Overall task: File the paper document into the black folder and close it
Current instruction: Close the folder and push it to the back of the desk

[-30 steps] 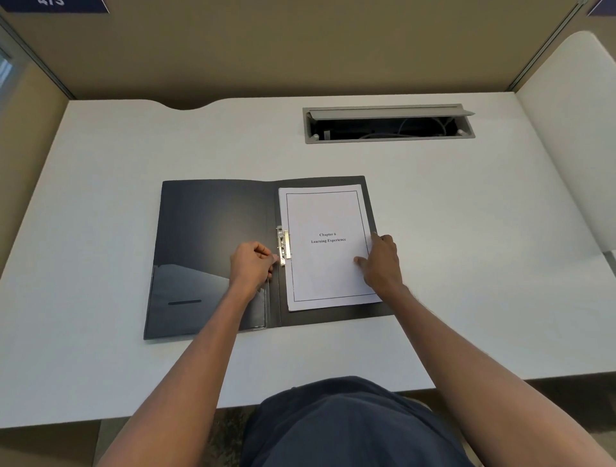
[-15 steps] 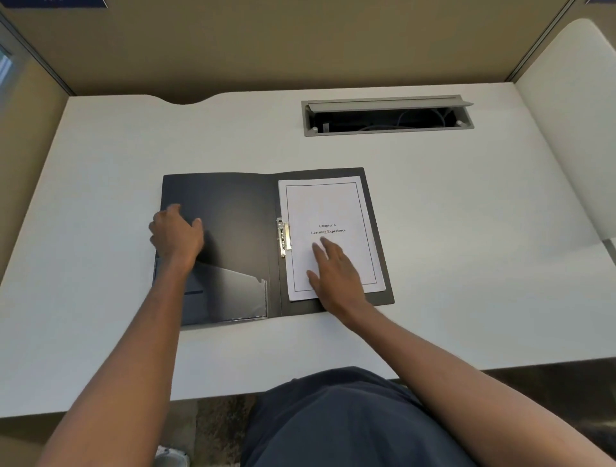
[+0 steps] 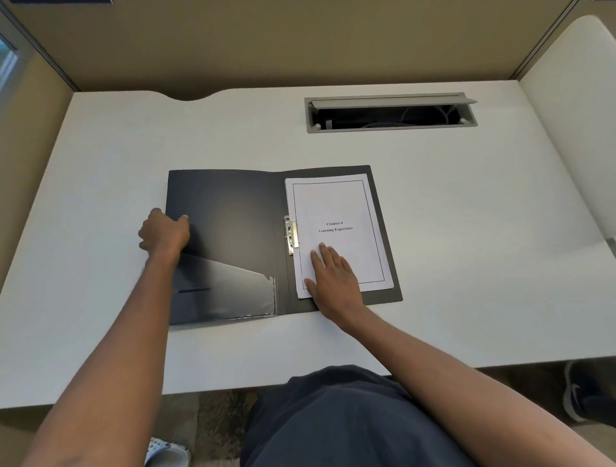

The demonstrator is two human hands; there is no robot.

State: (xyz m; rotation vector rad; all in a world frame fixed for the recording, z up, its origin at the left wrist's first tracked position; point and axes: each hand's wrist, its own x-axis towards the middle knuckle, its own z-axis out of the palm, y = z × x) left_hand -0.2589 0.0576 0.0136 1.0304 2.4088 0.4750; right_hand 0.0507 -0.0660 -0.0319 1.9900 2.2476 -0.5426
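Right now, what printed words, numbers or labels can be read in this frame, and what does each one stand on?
"Chapter 6": upper line of the title on the paper document, lying in the right half of the open black folder.
"Learning Experience": the line just beneath it on the same page.
Dark blue sign at the top left edge: cut off by the frame, unreadable.
No other text shows.
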